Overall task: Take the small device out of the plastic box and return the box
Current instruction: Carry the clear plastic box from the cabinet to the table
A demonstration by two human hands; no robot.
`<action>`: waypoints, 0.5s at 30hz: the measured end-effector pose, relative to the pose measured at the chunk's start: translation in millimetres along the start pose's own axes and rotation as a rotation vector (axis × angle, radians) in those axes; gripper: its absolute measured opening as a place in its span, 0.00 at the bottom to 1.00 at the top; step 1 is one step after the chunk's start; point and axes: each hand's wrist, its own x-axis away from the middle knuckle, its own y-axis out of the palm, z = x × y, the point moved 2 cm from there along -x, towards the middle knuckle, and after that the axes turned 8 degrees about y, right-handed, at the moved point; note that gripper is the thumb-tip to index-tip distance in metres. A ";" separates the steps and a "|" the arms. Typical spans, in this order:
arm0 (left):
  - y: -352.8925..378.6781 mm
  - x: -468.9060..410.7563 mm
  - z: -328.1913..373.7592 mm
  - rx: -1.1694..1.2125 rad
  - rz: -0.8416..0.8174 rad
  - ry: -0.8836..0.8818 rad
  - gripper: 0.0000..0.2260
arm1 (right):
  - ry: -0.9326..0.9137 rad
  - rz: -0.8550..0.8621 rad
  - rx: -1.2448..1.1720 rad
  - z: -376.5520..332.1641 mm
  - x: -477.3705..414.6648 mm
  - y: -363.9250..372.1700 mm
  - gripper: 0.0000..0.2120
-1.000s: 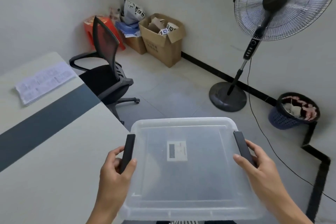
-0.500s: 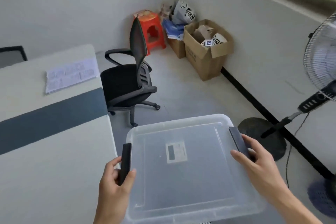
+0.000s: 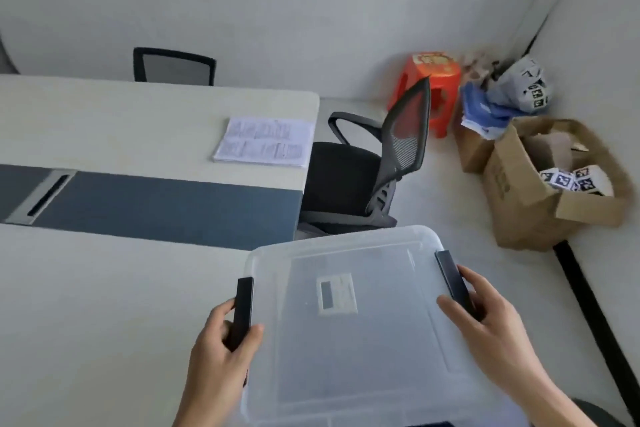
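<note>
Both hands are on a clear plastic storage box point(image 3: 353, 322), lid on, frosty see-through with rounded corners and a small white label point(image 3: 336, 293) in the middle of the lid. The left hand point(image 3: 221, 354) is wrapped round the black latch point(image 3: 243, 310) at 9 o'clock of the box, thumb on top; the right hand point(image 3: 485, 329) grips the matching latch point(image 3: 453, 281) at 3 o'clock. The box sits at the corner of a smooth pale desk point(image 3: 104, 322) with a matte blue-grey strip point(image 3: 166, 208). Can't make out the small device through the lid. At 11 o'clock lies a printed paper stack point(image 3: 265, 142). Beyond that, a black mesh-back office chair point(image 3: 374, 163), then a glossy red plastic stool point(image 3: 433, 80) and an open brown cardboard box point(image 3: 547, 191) at 2 o'clock.
</note>
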 end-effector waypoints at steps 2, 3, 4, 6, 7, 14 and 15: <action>-8.3 -11.6 1.4 -0.028 0.063 -0.014 0.16 | -0.052 -0.043 0.085 -25.6 -28.5 12.2 0.22; -11.3 -15.7 -0.6 -0.049 0.096 -0.040 0.16 | -0.081 -0.076 0.136 -38.5 -42.7 20.3 0.23; -14.2 -19.4 -4.5 -0.069 0.131 -0.075 0.16 | -0.116 -0.112 0.181 -50.5 -58.2 30.5 0.24; -19.4 -23.8 -12.7 -0.085 0.206 -0.157 0.17 | -0.204 -0.195 0.279 -73.7 -87.7 54.9 0.24; -21.3 -25.4 -16.2 -0.083 0.255 -0.200 0.18 | -0.255 -0.245 0.333 -85.3 -101.9 68.3 0.24; -16.1 -26.9 -17.5 -0.053 0.552 -0.499 0.21 | -0.511 -0.616 0.621 -166.2 -189.1 154.9 0.27; -14.1 -27.0 -16.0 -0.047 0.584 -0.536 0.22 | -0.545 -0.667 0.651 -176.6 -196.0 168.0 0.27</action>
